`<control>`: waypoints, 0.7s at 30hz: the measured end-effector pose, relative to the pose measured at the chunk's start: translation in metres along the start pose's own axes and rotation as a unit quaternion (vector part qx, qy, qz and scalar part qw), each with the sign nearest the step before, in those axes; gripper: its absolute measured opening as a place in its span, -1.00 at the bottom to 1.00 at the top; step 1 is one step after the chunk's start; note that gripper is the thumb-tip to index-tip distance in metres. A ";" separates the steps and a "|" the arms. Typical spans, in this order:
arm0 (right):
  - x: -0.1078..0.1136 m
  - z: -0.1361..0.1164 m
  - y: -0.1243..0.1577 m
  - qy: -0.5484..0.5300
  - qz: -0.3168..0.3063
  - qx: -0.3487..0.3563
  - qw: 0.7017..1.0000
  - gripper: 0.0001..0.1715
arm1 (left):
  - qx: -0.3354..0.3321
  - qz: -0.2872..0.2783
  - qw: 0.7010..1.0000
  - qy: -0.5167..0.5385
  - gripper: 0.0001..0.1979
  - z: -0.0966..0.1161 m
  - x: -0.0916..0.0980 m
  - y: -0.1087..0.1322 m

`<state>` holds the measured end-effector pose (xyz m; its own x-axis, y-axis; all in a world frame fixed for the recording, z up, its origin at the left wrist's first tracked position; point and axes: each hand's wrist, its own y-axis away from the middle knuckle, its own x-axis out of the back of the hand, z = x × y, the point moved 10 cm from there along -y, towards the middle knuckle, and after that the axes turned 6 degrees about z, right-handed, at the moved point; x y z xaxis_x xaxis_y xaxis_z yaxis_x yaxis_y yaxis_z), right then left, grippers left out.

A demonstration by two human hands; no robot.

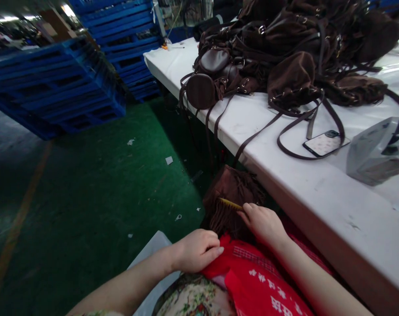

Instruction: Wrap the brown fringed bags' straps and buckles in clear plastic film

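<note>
A dark brown fringed bag [224, 188] rests at my lap, beside the table edge. My right hand [263, 221] is closed on the end of a yellow comb [230, 203], whose toothed part lies over the bag's fringe. At the near left side of the bag is my left hand [197, 250], fingers curled in over the edge of a red apron [252, 276]. Whatever those fingers grip is hidden beneath them.
A white-covered table [285, 184] to the right bears a heap of brown bags [291, 83] with straps hanging over its edge. On it also lie a phone [326, 143] and a grey plastic object [380, 151]. Blue pallets [54, 87] stand left; scraps litter the green floor [136, 175].
</note>
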<state>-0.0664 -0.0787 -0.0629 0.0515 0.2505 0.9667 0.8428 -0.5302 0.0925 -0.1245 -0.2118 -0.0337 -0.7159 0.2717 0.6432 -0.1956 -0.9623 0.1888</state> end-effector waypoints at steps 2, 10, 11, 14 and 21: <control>-0.017 -0.014 0.004 0.004 -0.052 0.029 0.998 -0.53 | 0.007 -0.004 0.999 0.037 -0.55 -0.001 0.005 0.008; -0.032 -0.032 0.026 -0.079 -0.169 0.076 0.979 -0.46 | 0.070 0.077 0.953 0.284 -0.48 -0.038 0.062 -0.034; -0.030 -0.032 0.027 -0.114 -0.183 0.076 0.974 -0.45 | 0.065 0.045 0.953 0.294 -0.49 -0.036 0.056 -0.046; -0.019 -0.033 0.031 -0.275 -0.221 0.064 0.934 -0.40 | 0.034 -0.047 0.957 0.283 -0.54 -0.023 0.031 -0.077; 0.010 -0.014 0.038 -0.477 -0.207 -0.004 0.854 -0.40 | 0.056 -0.025 0.968 0.242 -0.39 -0.022 0.015 -0.113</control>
<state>-0.0418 -0.1078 -0.0459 0.1664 0.9620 0.2167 0.8911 -0.2408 0.3847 -0.1279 -0.0990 -0.0611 -0.9431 0.2551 0.2131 -0.1834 -0.9341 0.3064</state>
